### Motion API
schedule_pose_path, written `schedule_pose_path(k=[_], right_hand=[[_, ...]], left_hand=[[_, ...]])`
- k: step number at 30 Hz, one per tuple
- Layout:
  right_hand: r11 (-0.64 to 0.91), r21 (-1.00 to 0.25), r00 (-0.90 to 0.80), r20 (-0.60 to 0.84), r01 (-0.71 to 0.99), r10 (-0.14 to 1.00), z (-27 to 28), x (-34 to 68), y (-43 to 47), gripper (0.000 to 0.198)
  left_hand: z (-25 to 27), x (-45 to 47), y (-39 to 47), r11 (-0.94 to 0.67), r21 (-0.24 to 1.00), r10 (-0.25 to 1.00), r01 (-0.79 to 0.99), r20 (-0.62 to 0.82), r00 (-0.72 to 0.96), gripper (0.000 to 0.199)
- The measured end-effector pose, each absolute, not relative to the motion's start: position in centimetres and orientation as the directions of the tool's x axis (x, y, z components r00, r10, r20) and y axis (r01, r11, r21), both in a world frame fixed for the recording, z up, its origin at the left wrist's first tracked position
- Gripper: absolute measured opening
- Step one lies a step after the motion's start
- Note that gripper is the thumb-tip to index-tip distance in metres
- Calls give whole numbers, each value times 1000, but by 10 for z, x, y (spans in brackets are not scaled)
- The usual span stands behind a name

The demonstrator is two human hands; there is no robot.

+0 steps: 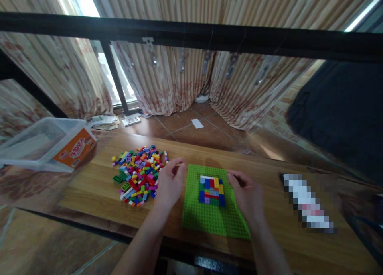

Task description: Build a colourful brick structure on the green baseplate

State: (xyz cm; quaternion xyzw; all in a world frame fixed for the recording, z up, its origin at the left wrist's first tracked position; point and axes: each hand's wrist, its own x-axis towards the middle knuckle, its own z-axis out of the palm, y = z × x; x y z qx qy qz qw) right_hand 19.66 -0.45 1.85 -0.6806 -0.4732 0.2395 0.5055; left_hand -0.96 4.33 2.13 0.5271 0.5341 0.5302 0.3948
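A green baseplate [194,219] lies on the wooden table, carrying a compact block of toy bricks [212,192] in red, blue, yellow, white and other colours. My left hand [170,183] hovers at the plate's left edge, beside the brick pile, fingers curled and thumb close to them. At the plate's right edge is my right hand [247,193], its fingers bent and thumb drawn in near the upper right corner. Anything between either hand's fingertips is hidden or too small to see. Left of my left hand spreads a pile of loose toy bricks [139,175] in many colours.
A clear plastic bin [38,155] with an orange label stands left of the table [92,187]. A pixelated object [308,203] lies at the right. A dark rail [191,34] crosses beyond the table, before curtains [179,79]. Papers [104,120] lie on the floor.
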Motion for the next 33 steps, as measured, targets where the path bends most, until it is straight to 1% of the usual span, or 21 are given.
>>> schedule_pose_path(k=[2,4,7,10,13,17,19,26,33], right_hand=[[-5,-894,374,183,449,909,21,178,-10,28],[50,-875,256,195,481,947,20,159,-16,26],[133,-822,80,211,553,974,15,133,-22,22],[178,-755,-41,197,632,980,6,113,-25,20],[205,-702,-114,175,683,978,0,99,-25,18],[181,-653,-134,121,736,983,-4,86,-24,16],[174,-645,-129,117,744,985,-6,82,-22,16],[177,-664,-88,167,726,982,-7,74,-10,19],[169,-657,-29,218,734,975,-2,55,24,24]], left_hand=[[28,-20,49,-96,994,961,-48,80,-264,24],[35,-32,53,-78,961,940,-264,-17,-340,25],[44,-49,55,-22,845,916,-534,-198,-350,20],[48,-60,54,45,724,899,-688,-329,-288,10],[49,-65,54,83,660,903,-746,-366,-224,6],[50,-72,56,54,644,896,-763,-369,-248,8],[50,-77,56,45,630,893,-775,-372,-251,8],[51,-89,57,33,590,878,-807,-402,-258,8],[53,-95,57,81,576,886,-814,-416,-206,12]])
